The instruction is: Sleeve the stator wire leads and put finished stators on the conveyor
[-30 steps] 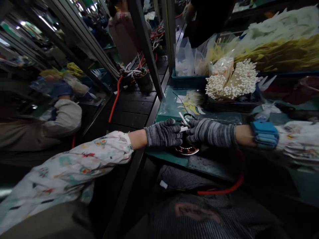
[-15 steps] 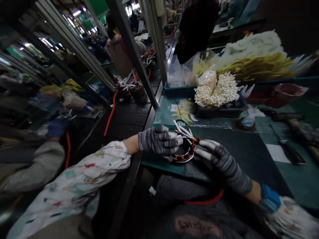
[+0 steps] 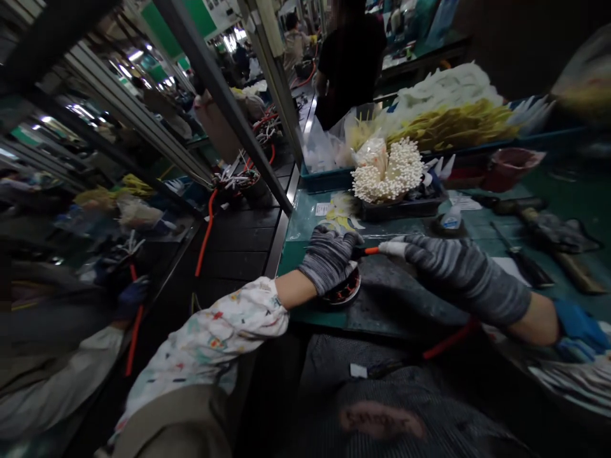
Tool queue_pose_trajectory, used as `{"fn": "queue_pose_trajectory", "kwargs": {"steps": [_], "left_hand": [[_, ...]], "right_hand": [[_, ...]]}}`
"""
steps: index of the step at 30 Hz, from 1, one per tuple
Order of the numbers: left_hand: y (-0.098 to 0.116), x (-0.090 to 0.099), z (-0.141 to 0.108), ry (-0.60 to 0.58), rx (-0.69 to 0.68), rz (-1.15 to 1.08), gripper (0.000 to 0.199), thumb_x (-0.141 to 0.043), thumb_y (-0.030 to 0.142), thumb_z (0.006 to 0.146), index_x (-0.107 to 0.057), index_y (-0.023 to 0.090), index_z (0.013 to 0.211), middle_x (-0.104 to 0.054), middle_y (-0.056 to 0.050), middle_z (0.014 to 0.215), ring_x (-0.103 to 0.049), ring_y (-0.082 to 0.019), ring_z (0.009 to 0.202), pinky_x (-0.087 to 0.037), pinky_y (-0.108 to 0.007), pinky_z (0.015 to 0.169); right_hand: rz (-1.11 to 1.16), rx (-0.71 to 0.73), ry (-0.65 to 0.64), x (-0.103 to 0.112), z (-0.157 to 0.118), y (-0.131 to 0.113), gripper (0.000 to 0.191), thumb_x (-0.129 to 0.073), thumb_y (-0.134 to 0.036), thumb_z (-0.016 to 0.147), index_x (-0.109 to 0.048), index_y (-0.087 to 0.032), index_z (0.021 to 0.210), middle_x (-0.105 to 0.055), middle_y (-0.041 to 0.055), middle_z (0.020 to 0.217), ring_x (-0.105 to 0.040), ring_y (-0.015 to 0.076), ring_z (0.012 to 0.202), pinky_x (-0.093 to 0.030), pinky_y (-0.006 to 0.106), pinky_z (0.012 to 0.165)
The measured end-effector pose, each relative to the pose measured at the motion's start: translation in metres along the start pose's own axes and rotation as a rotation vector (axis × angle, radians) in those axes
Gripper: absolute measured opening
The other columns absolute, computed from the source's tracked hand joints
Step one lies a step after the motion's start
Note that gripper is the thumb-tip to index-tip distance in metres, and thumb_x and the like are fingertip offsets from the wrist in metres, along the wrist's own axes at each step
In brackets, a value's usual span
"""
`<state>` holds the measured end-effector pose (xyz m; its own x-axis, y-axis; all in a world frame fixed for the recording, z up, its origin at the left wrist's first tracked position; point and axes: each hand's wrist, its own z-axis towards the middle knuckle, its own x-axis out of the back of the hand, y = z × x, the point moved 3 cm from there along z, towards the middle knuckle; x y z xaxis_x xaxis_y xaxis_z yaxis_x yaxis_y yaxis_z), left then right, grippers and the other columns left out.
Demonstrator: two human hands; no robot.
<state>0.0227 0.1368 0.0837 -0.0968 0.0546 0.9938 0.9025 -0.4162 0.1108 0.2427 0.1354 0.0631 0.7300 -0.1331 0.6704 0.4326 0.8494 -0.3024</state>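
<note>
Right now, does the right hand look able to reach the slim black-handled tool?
Probably yes: the slim tool lies near the right hand, and nothing visible stands between. But that hand seems to pinch the red lead, so it may need to let go.

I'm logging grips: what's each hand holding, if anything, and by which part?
The right hand pinches the red tube near its dark end; what the left hand holds cannot be told.

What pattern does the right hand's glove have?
Light and dark grey stripes on the right glove; head view.
</note>
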Motion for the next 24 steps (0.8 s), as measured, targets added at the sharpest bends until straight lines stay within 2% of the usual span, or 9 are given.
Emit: {"fn": "queue_pose_trajectory", "kwargs": {"steps": [3, 6, 8, 11, 13, 17, 20, 22, 24], "left_hand": [[-0.008, -0.014, 0.000, 0.065, 0.003, -0.289, 0.032, -0.069, 0.023, 0.091, -0.067, 0.019, 0.123, -0.076, -0.010, 0.120, -0.070, -0.029, 0.117, -0.049, -0.047, 0.112], [-0.020, -0.024, 0.011, -0.028, -0.034, -0.693, 0.034, -0.071, 0.024, 0.090, -0.066, 0.019, 0.123, -0.076, -0.007, 0.121, -0.071, -0.025, 0.114, -0.056, -0.040, 0.105], [-0.025, -0.026, 0.019, -0.128, -0.038, -0.787, 0.033, -0.072, 0.025, 0.087, -0.067, 0.019, 0.119, -0.076, -0.005, 0.116, -0.072, -0.024, 0.110, -0.057, -0.041, 0.103], [-0.027, -0.025, 0.026, -0.180, 0.016, -0.757, 0.031, -0.072, 0.025, 0.085, -0.070, 0.019, 0.115, -0.076, -0.005, 0.110, -0.072, -0.024, 0.104, -0.059, -0.043, 0.100], [-0.025, -0.025, 0.027, -0.178, 0.029, -0.740, 0.033, -0.072, 0.025, 0.084, -0.071, 0.019, 0.117, -0.076, -0.005, 0.112, -0.072, -0.024, 0.103, -0.060, -0.043, 0.100], [-0.020, -0.022, 0.024, -0.159, 0.030, -0.733, 0.040, -0.073, 0.027, 0.084, -0.070, 0.020, 0.124, -0.076, -0.006, 0.116, -0.073, -0.025, 0.104, -0.060, -0.044, 0.100], [-0.016, -0.011, 0.011, 0.019, -0.007, -0.730, 0.048, -0.070, 0.029, 0.088, -0.065, 0.018, 0.135, -0.076, -0.010, 0.121, -0.072, -0.027, 0.111, -0.058, -0.046, 0.104], [-0.011, 0.000, -0.006, 0.243, -0.057, -0.692, 0.040, -0.060, 0.031, 0.097, -0.065, 0.019, 0.136, -0.075, -0.011, 0.128, -0.069, -0.027, 0.120, -0.053, -0.047, 0.111], [-0.002, 0.004, -0.026, 0.370, -0.162, -0.573, 0.036, -0.054, 0.041, 0.104, -0.070, 0.023, 0.131, -0.076, -0.011, 0.128, -0.068, -0.028, 0.124, -0.050, -0.048, 0.114]], "right_hand": [[0.106, -0.061, -0.005, -0.003, 0.006, 0.013, 0.038, -0.054, -0.024, 0.101, -0.075, -0.033, 0.131, -0.082, 0.0042, 0.115, -0.079, 0.0309, 0.098, -0.067, 0.048, 0.086], [0.184, -0.182, -0.023, -0.007, 0.004, 0.029, 0.031, -0.060, -0.024, 0.099, -0.077, -0.031, 0.125, -0.081, 0.0042, 0.113, -0.079, 0.0304, 0.100, -0.066, 0.050, 0.094], [0.078, -0.207, 0.021, -0.007, -0.004, 0.030, 0.026, -0.061, -0.025, 0.100, -0.078, -0.028, 0.119, -0.080, 0.0075, 0.112, -0.078, 0.0309, 0.099, -0.066, 0.051, 0.089], [-0.071, -0.032, 0.078, -0.010, -0.029, 0.008, 0.027, -0.068, -0.030, 0.098, -0.076, -0.031, 0.123, -0.076, 0.0104, 0.126, -0.074, 0.0328, 0.110, -0.064, 0.054, 0.091], [-0.070, 0.115, 0.015, -0.017, -0.048, -0.015, 0.036, -0.075, -0.037, 0.095, -0.073, -0.033, 0.130, -0.075, 0.0104, 0.130, -0.073, 0.0329, 0.114, -0.064, 0.054, 0.094], [0.067, 0.086, -0.063, -0.029, -0.066, -0.046, 0.030, -0.066, -0.020, 0.099, -0.076, -0.033, 0.124, -0.080, 0.0049, 0.110, -0.077, 0.0233, 0.095, -0.067, 0.039, 0.082], [0.212, 0.007, -0.035, -0.024, -0.059, -0.054, 0.027, -0.064, -0.016, 0.101, -0.074, -0.030, 0.122, -0.081, 0.0038, 0.109, -0.079, 0.0185, 0.091, -0.068, 0.030, 0.078], [0.231, -0.068, 0.014, -0.015, -0.051, -0.054, 0.024, -0.069, -0.019, 0.100, -0.072, -0.028, 0.122, -0.081, 0.0052, 0.112, -0.080, 0.0190, 0.093, -0.069, 0.030, 0.080], [0.223, -0.141, 0.064, -0.005, -0.044, -0.054, 0.020, -0.072, -0.022, 0.099, -0.072, -0.028, 0.118, -0.082, 0.0057, 0.111, -0.082, 0.0219, 0.094, -0.071, 0.034, 0.082]]}}
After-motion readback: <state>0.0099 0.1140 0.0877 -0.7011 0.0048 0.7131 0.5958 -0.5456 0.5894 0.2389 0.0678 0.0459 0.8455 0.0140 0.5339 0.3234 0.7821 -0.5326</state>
